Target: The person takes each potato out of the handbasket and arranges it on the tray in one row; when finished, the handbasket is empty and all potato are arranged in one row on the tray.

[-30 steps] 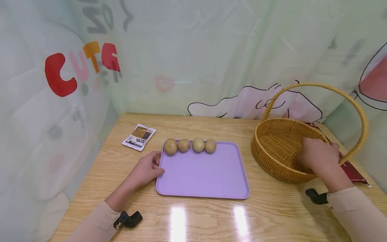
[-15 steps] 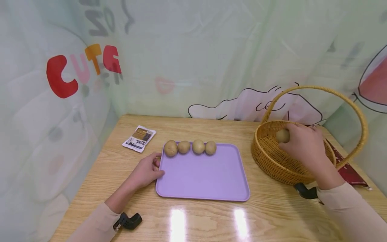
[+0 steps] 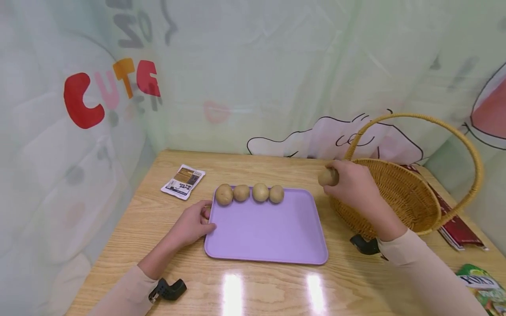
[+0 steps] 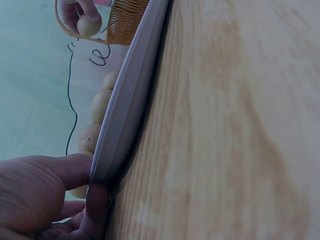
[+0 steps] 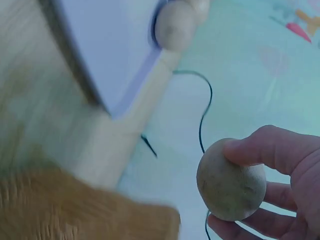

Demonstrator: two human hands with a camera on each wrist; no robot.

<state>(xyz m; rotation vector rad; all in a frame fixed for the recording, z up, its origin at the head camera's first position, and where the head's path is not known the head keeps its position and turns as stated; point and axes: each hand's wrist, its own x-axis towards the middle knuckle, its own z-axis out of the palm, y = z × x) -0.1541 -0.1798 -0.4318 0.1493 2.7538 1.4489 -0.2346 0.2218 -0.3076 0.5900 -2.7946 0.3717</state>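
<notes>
My right hand holds a potato between thumb and fingers, raised over the table at the left side of the wicker basket. The left hand pinches the left edge of a purple tray; in the left wrist view the thumb lies over the rim with fingers beneath it. Along the tray's far edge, at its left, several potatoes sit in a row. Part of the basket's near left side is hidden by the right hand and forearm.
Beyond the tray's far left corner lies a small white-and-brown packet. A dark red package lies beside the basket on the right, and a green package shows at the lower right. The basket's tall handle arches above it. A printed curtain hangs behind.
The right hand has come up out of the basket with a potato and moved left past its rim. A green package has come into view at lower right. The left hand keeps its place.
</notes>
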